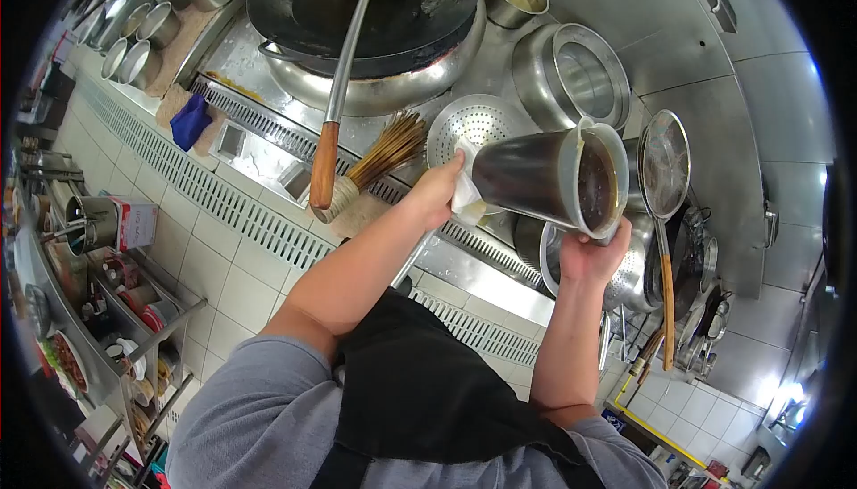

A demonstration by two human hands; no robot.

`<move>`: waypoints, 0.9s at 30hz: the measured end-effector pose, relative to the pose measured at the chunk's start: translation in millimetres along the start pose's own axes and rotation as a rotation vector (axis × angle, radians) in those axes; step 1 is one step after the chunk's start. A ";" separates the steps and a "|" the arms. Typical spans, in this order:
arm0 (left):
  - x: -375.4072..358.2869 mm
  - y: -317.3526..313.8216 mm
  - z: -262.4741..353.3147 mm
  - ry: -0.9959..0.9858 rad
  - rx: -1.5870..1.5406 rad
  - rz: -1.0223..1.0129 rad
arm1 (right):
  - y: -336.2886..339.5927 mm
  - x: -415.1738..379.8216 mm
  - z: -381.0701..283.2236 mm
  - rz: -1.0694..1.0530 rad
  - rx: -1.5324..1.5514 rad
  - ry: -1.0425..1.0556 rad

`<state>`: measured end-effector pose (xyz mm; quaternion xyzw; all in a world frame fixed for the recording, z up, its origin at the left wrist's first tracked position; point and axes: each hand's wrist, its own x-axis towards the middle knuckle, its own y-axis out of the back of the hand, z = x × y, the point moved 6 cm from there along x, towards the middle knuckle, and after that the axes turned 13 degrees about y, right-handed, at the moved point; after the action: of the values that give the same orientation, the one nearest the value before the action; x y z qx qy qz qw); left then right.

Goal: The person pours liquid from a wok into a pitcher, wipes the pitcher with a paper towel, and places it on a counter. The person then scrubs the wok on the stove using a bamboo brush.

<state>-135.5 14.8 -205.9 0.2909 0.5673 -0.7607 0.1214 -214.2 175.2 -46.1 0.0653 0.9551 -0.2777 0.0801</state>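
A clear plastic pitcher (pixel 527 172) full of dark brown liquid (pixel 596 184) is tilted, its wide mouth toward the right and its base toward the left. Near the mouth, my right hand (pixel 594 255) is closed on the pitcher from below; the exact grip is partly hidden. A white cloth (pixel 466 193) is pinched in my left hand (pixel 436 193) and lies against the pitcher's base. Just behind the base sits a perforated strainer (pixel 473 123). A bamboo brush (pixel 388 150) lies left of my left hand.
A black wok (pixel 295 7) on the stove has a wooden-handled ladle (pixel 350 52) across it. Steel pots (pixel 536 74) stand at the back right. A mesh skimmer (pixel 666 163) is right of the pitcher. Shelves with dishes (pixel 134 310) line the left; a blue cloth (pixel 188 121) lies at the counter's edge.
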 end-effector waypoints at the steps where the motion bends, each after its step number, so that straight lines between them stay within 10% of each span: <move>1: 0.3 7.8 -2.8 0.001 0.004 0.000 | 9.7 9.4 1.3 -0.078 0.030 -0.012; 9: -39.5 38.6 5.5 -0.076 -0.043 -0.210 | 17.3 17.0 1.1 -0.103 0.019 -0.020; 27: -124.1 99.5 -8.9 -0.060 0.573 0.366 | 46.2 67.2 115.9 -0.036 0.101 -0.047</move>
<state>17.9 -27.5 -214.3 0.3878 0.2652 -0.8630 0.1857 -258.6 156.6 -179.4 0.0456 0.9387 -0.3285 0.0941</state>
